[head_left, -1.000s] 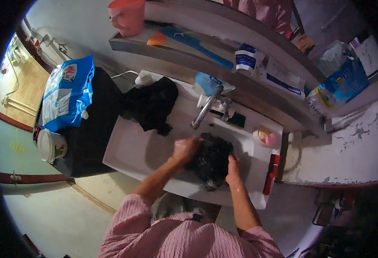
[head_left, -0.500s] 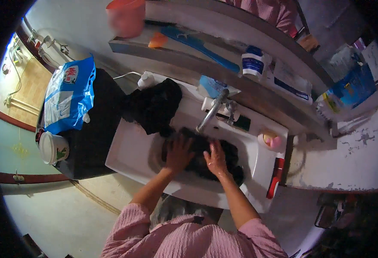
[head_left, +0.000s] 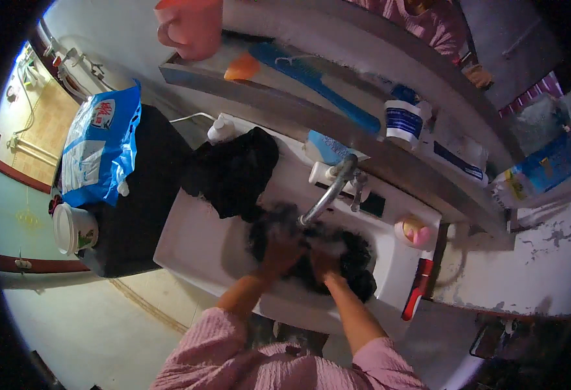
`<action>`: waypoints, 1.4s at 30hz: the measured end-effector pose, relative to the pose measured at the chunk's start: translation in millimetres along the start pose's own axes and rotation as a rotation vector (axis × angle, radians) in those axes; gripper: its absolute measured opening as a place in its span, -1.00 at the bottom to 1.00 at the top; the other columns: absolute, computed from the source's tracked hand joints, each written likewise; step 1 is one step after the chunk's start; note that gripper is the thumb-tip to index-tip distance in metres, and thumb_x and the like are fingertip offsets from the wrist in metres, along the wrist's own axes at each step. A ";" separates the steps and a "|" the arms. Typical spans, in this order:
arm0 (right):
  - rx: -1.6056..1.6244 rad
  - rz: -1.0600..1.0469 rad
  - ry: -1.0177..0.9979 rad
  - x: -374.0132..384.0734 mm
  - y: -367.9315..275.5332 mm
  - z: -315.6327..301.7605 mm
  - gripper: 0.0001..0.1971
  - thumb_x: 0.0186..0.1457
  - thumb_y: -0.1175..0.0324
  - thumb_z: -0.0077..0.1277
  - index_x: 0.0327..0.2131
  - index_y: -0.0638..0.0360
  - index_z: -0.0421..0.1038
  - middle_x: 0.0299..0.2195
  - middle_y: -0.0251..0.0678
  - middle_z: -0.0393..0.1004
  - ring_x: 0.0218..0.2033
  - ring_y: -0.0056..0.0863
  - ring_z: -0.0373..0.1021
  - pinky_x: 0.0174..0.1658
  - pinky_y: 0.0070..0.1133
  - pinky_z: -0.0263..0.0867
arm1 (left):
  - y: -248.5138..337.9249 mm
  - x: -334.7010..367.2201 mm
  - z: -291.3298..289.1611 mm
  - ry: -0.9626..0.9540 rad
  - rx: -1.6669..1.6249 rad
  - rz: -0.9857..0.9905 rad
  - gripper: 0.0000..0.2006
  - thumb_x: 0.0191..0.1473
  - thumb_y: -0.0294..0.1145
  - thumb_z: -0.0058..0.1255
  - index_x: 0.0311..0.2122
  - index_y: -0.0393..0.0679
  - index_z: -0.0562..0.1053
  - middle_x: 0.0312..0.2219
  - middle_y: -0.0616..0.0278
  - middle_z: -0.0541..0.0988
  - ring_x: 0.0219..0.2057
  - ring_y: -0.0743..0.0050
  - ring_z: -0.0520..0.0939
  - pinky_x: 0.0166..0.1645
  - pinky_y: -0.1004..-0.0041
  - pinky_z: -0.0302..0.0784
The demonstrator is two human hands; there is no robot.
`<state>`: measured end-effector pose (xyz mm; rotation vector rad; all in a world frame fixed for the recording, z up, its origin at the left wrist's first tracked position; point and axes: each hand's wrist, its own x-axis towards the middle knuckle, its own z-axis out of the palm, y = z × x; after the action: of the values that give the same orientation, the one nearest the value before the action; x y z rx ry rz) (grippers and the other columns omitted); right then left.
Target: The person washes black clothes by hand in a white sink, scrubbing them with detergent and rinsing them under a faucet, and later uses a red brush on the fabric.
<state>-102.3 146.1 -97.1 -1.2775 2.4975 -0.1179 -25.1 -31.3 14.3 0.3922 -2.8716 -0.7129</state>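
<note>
Black cloth (head_left: 357,274) lies in the sink (head_left: 184,239). Left hand (head_left: 281,252) and right hand (head_left: 325,257) now sit closer together on it, concentrating work near the tap (head_left: 331,194); I cannot tell their grip.

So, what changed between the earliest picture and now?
The right hand moved left, closer to the left hand; the black cloth beneath them went from bunched to spread wider across the sink. Blur hides whether they grip it. The other black cloth and blue bag stayed put.
</note>
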 end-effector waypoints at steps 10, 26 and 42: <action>1.561 0.700 0.194 -37.6 -43.5 -107.8 -0.42 -0.02 0.13 -0.06 0.07 0.13 0.12 0.02 -0.33 0.21 0.04 -0.45 0.11 0.10 -0.54 -0.04 | 20.8 16.2 -44.4 0.178 -0.459 -0.213 -0.62 -0.12 -0.10 -0.03 -0.20 -0.08 0.40 -0.30 0.03 0.46 -0.22 0.05 0.45 -0.13 0.28 0.34; 1.138 0.458 0.204 -38.6 -35.8 -153.6 -0.44 0.09 0.04 -0.25 0.06 0.24 0.11 0.05 -0.22 0.16 0.02 -0.39 0.11 0.06 -0.50 0.03 | 51.2 22.8 -81.6 0.002 -0.160 0.132 -0.71 -0.08 -0.15 -0.06 -0.66 -0.12 0.44 -0.64 0.16 0.45 -0.59 0.10 0.50 -0.53 0.21 0.40; 0.226 0.048 0.452 -20.5 -75.9 -128.6 -0.54 0.01 0.23 -0.09 0.01 0.09 0.17 -0.11 -0.02 0.23 -0.11 -0.08 0.21 -0.03 -0.36 0.14 | -17.9 -28.0 -53.3 -0.063 0.262 0.030 -0.43 -0.16 -0.01 -0.04 -0.03 -0.08 0.28 -0.06 0.00 0.27 -0.04 -0.04 0.27 0.06 -0.01 0.08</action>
<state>-74.7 107.6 45.9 -1.2000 2.7745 -0.7292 16.8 -61.7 49.9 0.3643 -3.0317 -0.3493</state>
